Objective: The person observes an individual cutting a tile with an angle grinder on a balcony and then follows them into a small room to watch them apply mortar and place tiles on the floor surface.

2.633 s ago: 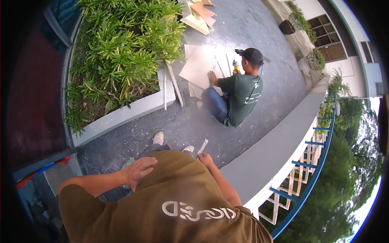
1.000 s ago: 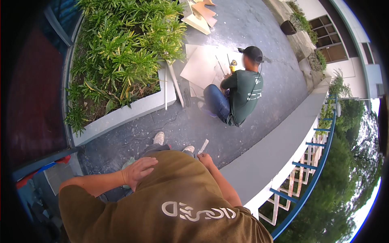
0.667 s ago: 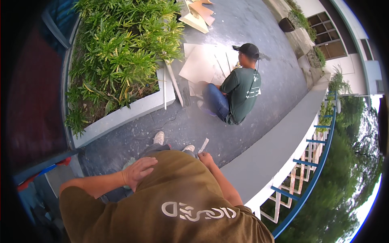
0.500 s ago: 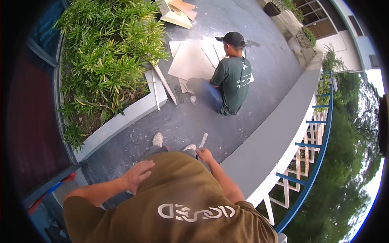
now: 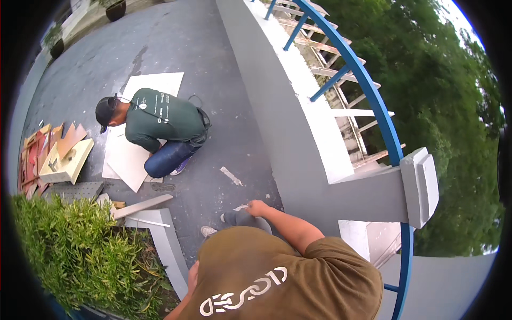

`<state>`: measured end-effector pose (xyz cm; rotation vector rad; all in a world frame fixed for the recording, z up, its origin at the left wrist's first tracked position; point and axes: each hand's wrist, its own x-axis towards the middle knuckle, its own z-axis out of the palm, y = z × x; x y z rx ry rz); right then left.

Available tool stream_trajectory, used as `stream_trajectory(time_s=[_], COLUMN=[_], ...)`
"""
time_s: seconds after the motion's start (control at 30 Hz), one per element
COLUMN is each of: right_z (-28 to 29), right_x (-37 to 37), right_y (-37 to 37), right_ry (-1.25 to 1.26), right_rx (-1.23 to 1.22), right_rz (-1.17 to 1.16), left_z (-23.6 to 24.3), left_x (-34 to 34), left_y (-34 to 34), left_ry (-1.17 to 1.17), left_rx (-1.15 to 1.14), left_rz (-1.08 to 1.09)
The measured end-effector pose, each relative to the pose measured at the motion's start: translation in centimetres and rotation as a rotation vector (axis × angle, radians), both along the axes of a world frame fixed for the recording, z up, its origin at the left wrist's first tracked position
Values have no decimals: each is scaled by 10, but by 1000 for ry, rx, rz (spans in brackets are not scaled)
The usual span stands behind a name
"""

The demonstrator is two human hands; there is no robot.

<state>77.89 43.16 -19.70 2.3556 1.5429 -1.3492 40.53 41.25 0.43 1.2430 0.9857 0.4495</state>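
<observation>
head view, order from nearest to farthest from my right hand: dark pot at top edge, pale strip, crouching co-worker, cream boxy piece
1. Pale strip, just ahead-left
2. Crouching co-worker, farther ahead-left
3. Cream boxy piece, far left
4. Dark pot, top-left edge

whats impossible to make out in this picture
Left hand: head view, mostly hidden behind the brown shirt.
Right hand: head view, too small to tell what, if anything, it holds.
Hands of the co-worker: head view, hidden by body and legs.
Potted plant: head view, cut by top edge.

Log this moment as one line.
left hand: by brown shirt; right hand: by grey trousers, grip unclear; pale strip: on floor; co-worker: crouched by white boards
</observation>
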Motion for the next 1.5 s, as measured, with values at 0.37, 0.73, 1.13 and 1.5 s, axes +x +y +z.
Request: stream_trajectory(time_s=[0.37, 0.73, 1.13, 1.5], right_z=[18, -9, -72, -99], right_x=[133, 107, 220, 442], right_y=[-98, -238, -159, 171], right_ry=[-67, 9, 171, 40], right_rx=[32, -150, -107, 208], right_rz=[-619, -1016, -840, -420], left_z=[-24, -90, -19, -8], left_x=[140, 218, 335, 330], left_y=[106, 180, 268, 264], left_ry=[9, -279, -501, -119], left_rx=[323, 665, 999, 1021], left_rz=[-643, -1247, -993, -425])
